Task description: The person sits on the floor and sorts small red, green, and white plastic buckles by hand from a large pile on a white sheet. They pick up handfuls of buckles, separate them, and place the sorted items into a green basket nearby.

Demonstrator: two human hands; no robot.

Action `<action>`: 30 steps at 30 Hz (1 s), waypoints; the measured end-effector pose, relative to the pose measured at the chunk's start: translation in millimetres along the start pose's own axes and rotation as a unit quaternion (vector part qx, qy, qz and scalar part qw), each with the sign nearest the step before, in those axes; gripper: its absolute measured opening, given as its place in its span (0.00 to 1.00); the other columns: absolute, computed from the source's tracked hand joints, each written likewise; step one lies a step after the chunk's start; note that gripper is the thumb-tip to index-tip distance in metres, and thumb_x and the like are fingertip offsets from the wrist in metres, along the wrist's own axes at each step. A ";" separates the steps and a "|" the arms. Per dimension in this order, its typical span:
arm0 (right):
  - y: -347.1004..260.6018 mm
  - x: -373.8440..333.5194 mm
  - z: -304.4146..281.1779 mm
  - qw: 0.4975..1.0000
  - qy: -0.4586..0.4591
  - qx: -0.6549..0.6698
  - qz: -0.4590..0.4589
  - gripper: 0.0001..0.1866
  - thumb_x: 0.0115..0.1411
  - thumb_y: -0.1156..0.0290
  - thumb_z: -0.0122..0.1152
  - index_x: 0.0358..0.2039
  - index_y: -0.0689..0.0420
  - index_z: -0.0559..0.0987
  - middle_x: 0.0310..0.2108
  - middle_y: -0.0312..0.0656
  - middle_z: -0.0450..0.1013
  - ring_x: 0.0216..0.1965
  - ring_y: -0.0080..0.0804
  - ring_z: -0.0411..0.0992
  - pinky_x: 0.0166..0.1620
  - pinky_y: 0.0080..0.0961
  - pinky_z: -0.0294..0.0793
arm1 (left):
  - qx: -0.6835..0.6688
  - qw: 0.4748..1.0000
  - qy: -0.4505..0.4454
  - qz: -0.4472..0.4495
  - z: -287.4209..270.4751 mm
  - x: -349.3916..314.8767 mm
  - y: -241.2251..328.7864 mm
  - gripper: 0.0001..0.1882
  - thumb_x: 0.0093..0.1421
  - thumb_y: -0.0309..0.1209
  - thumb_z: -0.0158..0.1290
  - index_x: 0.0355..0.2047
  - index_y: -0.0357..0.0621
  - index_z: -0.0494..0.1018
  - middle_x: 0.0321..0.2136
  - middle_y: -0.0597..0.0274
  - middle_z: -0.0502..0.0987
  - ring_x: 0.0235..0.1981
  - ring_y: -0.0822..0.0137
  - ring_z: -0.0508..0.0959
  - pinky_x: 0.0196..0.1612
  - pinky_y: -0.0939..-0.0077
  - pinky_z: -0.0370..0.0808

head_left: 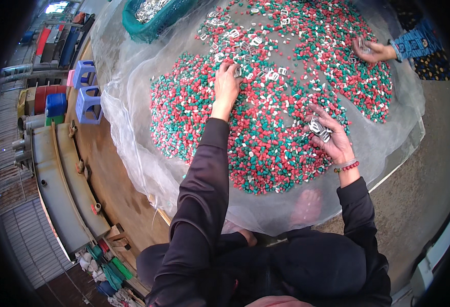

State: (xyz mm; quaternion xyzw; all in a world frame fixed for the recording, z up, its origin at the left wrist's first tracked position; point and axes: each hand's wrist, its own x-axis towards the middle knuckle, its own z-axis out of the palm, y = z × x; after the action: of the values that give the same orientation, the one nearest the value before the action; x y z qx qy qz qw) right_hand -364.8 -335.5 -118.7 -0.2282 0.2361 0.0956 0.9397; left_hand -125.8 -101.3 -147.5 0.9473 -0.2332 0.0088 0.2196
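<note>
A wide heap of small red, green and white pebble-like pieces (281,148) lies before me on a translucent mesh sheet (133,133). Over the heap's left part, my left hand (226,88) has its fingers closed at a silver metal buckle (237,72). Several more buckles (272,76) lie loose among the pieces just right of and beyond it. My right hand (333,139), palm up with curled fingers, cradles a small cluster of silver buckles (319,129) above the heap's right side.
A green mesh basket (133,23) of silver buckles stands at the far left of the sheet. At the far right, another person's hand (372,51) in a blue patterned sleeve reaches over the heap. Purple plastic stools (88,105) and a long metal trough (61,189) stand left.
</note>
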 end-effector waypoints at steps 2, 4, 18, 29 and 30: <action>-3.2 -5.5 4.9 1.000 -0.003 -0.014 -0.012 0.25 0.62 0.69 0.52 0.59 0.63 0.65 0.45 0.47 0.73 0.41 0.39 0.77 0.30 0.27 0.83 | -0.049 0.998 -0.014 0.047 14.6 -11.3 -7.7 0.18 0.50 0.27 0.61 0.44 0.44 0.77 0.40 0.50 0.77 0.43 0.51 0.76 0.47 0.60 0.73; -4.4 -6.8 6.4 0.999 -0.023 -0.025 -0.007 0.26 0.61 0.68 0.53 0.58 0.63 0.66 0.45 0.48 0.73 0.43 0.40 0.76 0.34 0.32 0.83 | -0.092 0.992 -0.010 0.085 28.1 -41.7 6.0 0.14 0.52 0.27 0.60 0.41 0.41 0.78 0.36 0.51 0.78 0.39 0.50 0.77 0.43 0.59 0.74; -0.3 -3.1 -11.3 0.999 0.001 0.042 0.002 0.16 0.67 0.62 0.50 0.44 0.64 0.72 0.28 0.39 0.68 0.23 0.22 0.65 0.14 0.13 0.61 | -0.466 0.848 -0.235 -0.094 -42.8 -96.4 56.4 0.14 0.64 0.37 0.53 0.39 0.38 0.78 0.40 0.64 0.74 0.38 0.72 0.74 0.38 0.77 0.71; 35.0 -9.8 -37.9 0.595 0.167 -0.769 -0.164 0.11 0.52 0.71 0.64 0.31 0.59 0.71 0.32 0.45 0.74 0.35 0.51 0.73 0.38 0.41 0.72 | -0.766 0.552 -0.251 -0.213 -25.3 -105.0 63.7 0.21 0.60 0.22 0.55 0.55 0.37 0.67 0.42 0.55 0.78 0.40 0.60 0.81 0.38 0.74 0.83; 38.4 -8.6 -40.3 0.597 0.167 -0.764 -0.180 0.11 0.52 0.71 0.64 0.31 0.59 0.71 0.31 0.45 0.73 0.34 0.51 0.73 0.38 0.41 0.72 | -0.722 0.600 -0.240 -0.247 -20.5 -104.8 64.2 0.21 0.60 0.24 0.55 0.54 0.36 0.68 0.41 0.57 0.78 0.40 0.64 0.81 0.39 0.77 0.81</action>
State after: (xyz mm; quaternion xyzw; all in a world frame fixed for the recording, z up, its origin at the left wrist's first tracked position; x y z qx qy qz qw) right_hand -399.4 -321.6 -160.8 -0.9125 0.1840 0.0306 0.3642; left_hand -246.1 -97.8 -115.1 0.4698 0.0353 -0.4450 0.7615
